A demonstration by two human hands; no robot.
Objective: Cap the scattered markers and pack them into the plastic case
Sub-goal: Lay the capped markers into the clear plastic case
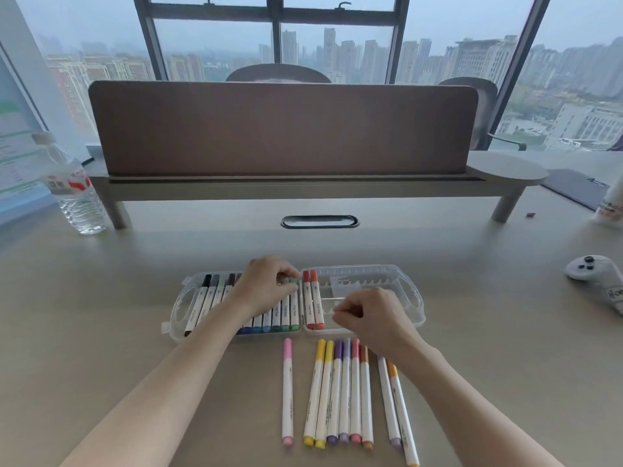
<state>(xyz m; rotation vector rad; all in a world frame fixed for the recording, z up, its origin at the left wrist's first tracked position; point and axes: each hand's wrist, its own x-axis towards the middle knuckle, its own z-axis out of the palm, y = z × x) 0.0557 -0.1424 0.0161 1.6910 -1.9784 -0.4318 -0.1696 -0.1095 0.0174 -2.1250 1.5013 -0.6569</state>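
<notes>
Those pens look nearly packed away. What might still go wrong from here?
The left hand pinches a green marker at the full left tray; pressing it in crooked might pop out neighbouring markers. The right hand rests on the plastic case, whose right half holds only two red markers; leaning on it may tip it. The loose markers lying near the desk's front edge may roll off.

A clear plastic water bottle with a red-and-white label (72,187) stands at the far left of the beige desk (135,281), beside a leg of the pale raised shelf (303,188). A brown felt divider panel (283,128) rises from that shelf. A white game controller (595,269) lies at the right edge, a dark mat (573,187) behind it. An oval cable slot (319,221) sits mid-desk.
</notes>
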